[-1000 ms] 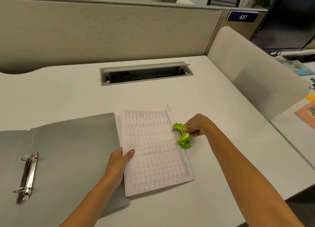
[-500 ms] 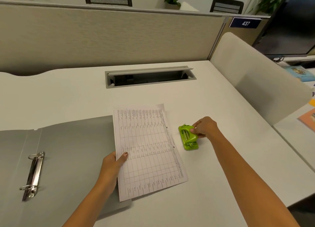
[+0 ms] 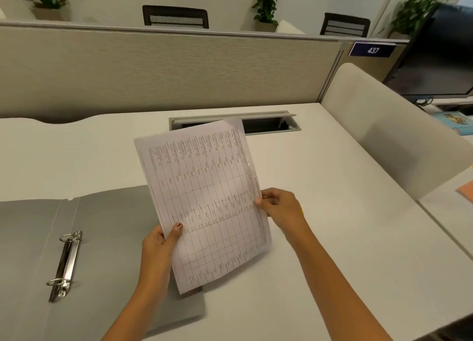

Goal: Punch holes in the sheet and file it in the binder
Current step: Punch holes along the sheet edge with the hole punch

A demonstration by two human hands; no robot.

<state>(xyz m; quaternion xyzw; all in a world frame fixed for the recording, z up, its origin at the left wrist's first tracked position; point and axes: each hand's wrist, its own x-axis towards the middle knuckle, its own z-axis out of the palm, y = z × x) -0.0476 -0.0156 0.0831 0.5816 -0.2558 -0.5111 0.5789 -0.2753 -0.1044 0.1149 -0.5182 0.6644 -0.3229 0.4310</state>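
Note:
A printed sheet [image 3: 204, 195] with a table of figures is lifted off the desk and tilted toward me. My left hand [image 3: 160, 246] pinches its left edge, thumb on the front. My right hand [image 3: 280, 209] pinches its right edge. An open grey binder [image 3: 107, 238] lies flat at the lower left, its two metal rings [image 3: 64, 264] closed. The green hole punch is hidden behind my right hand; only a thin yellow-green sliver shows at its edge.
A white desk [image 3: 345, 238] carries everything. A cable tray slot [image 3: 271, 124] sits at the back centre, a beige partition behind it. A rounded white divider [image 3: 384, 125] stands on the right, with a dark monitor [image 3: 435, 56] beyond.
My right hand let go of the green punch and took the sheet's right edge. Both hands raised the sheet from the desk. The view tilted up.

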